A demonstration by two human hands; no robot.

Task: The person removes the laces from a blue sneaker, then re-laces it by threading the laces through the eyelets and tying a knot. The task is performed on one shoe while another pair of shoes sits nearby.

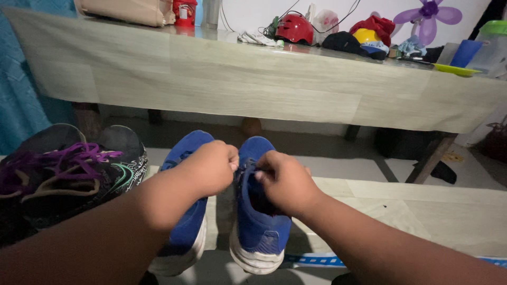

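Note:
Two blue shoes with white soles stand side by side on a pale bench (422, 211) in front of me, heels toward me. My left hand (208, 166) is closed over the gap between the left blue shoe (187, 221) and the right blue shoe (259, 221), pinching at the right shoe's lacing. My right hand (285, 182) is also closed on the laces at the tongue of the right shoe. The laces themselves are mostly hidden under my fingers.
A pair of black shoes with purple laces (63, 169) lies at the left of the bench. Beyond stands a long covered table (253, 84) carrying a red helmet (294, 29), caps, cups, a blue cup (466, 53) and a yellow plate (454, 68).

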